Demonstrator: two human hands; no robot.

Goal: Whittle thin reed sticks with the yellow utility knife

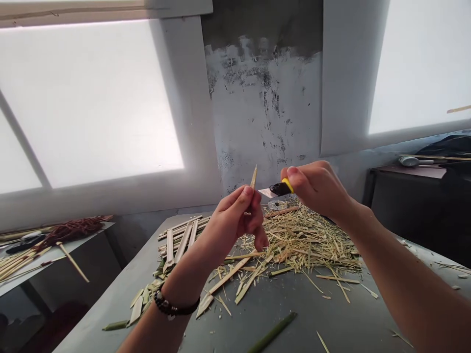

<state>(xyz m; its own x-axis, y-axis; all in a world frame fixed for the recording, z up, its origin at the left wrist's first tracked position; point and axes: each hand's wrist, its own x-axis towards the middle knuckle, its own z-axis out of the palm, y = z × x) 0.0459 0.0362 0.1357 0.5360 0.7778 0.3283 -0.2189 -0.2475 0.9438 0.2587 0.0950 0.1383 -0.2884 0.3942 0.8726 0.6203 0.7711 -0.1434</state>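
Scuffed wall at the back, grey worktable below; use the pointed stick as your landmark. Far left of it: a dark red bundle on a side table. Left of and below it, closer: flat strips. Next, your left hand: thumb and fingers pinched on the stick, point up. Its long axis is near upright, leaning slightly right; lower end hidden by your fingers. Just right of it: your knife, blade roughly level, so crosswise to the stick, tip aimed at it and your left fingertips (touching or a hair off, can't tell). Below and right: heaped shavings. Further right of the stick, your right hand, fist closed around the knife handle.
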